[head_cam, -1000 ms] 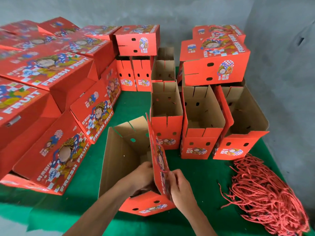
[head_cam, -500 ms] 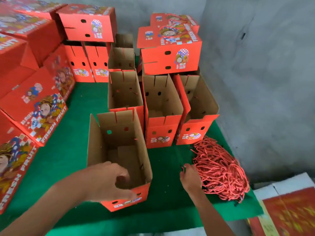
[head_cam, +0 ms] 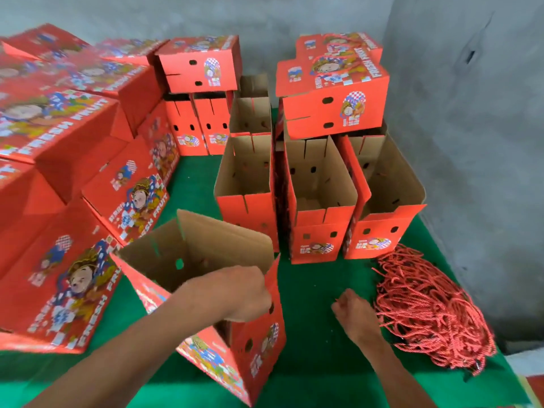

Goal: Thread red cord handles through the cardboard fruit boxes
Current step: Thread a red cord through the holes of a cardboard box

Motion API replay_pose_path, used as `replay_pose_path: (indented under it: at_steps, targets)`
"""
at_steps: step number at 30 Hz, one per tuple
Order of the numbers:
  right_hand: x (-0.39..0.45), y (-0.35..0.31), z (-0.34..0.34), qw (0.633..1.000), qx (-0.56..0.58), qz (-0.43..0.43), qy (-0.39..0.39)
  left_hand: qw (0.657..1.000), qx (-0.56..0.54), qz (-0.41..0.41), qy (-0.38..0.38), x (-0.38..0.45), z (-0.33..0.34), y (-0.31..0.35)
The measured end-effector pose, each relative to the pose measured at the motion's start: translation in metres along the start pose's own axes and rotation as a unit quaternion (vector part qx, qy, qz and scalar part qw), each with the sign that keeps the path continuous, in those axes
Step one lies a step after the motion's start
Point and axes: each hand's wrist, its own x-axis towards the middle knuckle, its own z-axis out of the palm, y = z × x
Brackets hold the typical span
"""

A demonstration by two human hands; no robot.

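I count six open-topped fruit boxes (head_cam: 321, 184) on the bench (head_cam: 312, 375), one of them tilted under my left hand (head_cam: 235, 293). One heap of red cords (head_cam: 426, 307) lies beside my right hand (head_cam: 354, 313). Closed boxes (head_cam: 332, 83) are too stacked to count.

A green-covered table (head_cam: 318, 343) carries open red boxes (head_cam: 321, 201) at centre, closed boxes (head_cam: 59, 278) left, red cords (head_cam: 426, 307) lower right.

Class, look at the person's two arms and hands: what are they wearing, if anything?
Nothing shows on either. The left hand and right hand are bare, with no gloves, rings, watch or bands visible. Both forearms are uncovered to the frame's edge; no sleeve appears.
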Motion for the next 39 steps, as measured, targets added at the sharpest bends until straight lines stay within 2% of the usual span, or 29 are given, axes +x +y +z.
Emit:
replay_pose_path:
  at_steps: [4,6,8,9,10,11,13,15,16,19,22,24,26,29,32,34,37,39]
  targets:
    - [-0.004,-0.033,0.000,0.988,0.153,-0.024,0.020,0.993,-0.094,-0.049,0.048,0.011,-0.026,0.004]
    - [-0.007,-0.047,-0.002,0.979,0.198,-0.042,0.015,0.978,-0.194,-0.049,0.067,0.024,-0.031,0.011]
    - [-0.009,-0.056,-0.002,0.972,0.227,-0.048,0.024,0.921,-0.387,-0.021,0.039,0.031,-0.035,0.018]
    - [-0.009,-0.057,-0.003,0.971,0.234,-0.045,0.031,0.912,-0.409,0.009,0.016,0.033,-0.034,0.018]
    - [-0.009,-0.057,-0.004,0.969,0.243,-0.038,0.036,0.926,-0.377,0.037,0.009,0.037,-0.033,0.014]
    - [-0.009,-0.055,-0.005,0.966,0.255,-0.027,0.038,0.950,-0.302,0.083,0.004,0.041,-0.031,0.008]
    - [-0.011,-0.046,-0.008,0.961,0.271,0.005,0.054,0.981,-0.128,0.137,-0.058,0.041,-0.029,0.001]
    - [-0.014,-0.037,-0.009,0.960,0.267,0.021,0.086,0.981,-0.029,0.132,-0.142,0.040,-0.021,-0.006]
    - [-0.017,-0.035,-0.008,0.959,0.266,0.017,0.097,0.978,-0.020,0.115,-0.172,0.039,-0.016,-0.008]
    - [-0.021,-0.037,-0.005,0.955,0.281,0.001,0.096,0.975,0.004,0.080,-0.206,0.040,-0.002,-0.001]
    - [-0.021,-0.041,-0.010,0.963,0.263,-0.023,0.063,0.988,-0.054,0.049,-0.133,0.045,0.000,0.009]
    - [-0.021,-0.042,-0.016,0.965,0.253,-0.044,0.050,0.984,-0.111,0.008,-0.136,0.051,0.001,0.010]
    - [-0.026,-0.045,-0.021,0.963,0.257,-0.068,0.043,0.962,-0.215,-0.031,-0.164,0.056,0.000,0.010]
    - [-0.041,-0.051,-0.028,0.950,0.295,-0.100,0.020,0.901,-0.373,-0.034,-0.220,0.061,0.000,0.015]
    - [-0.059,-0.059,-0.034,0.937,0.302,-0.170,-0.038,0.895,-0.418,-0.020,-0.155,0.070,0.008,0.017]
    - [-0.066,-0.066,-0.037,0.947,0.235,-0.208,-0.064,0.890,-0.439,-0.013,-0.123,0.076,0.014,0.015]
    - [-0.064,-0.075,-0.037,0.967,0.085,-0.232,-0.057,0.882,-0.456,-0.003,-0.119,0.081,0.020,0.013]
    - [-0.058,-0.080,-0.038,0.971,0.039,-0.231,-0.048,0.878,-0.465,0.001,-0.112,0.083,0.021,0.013]
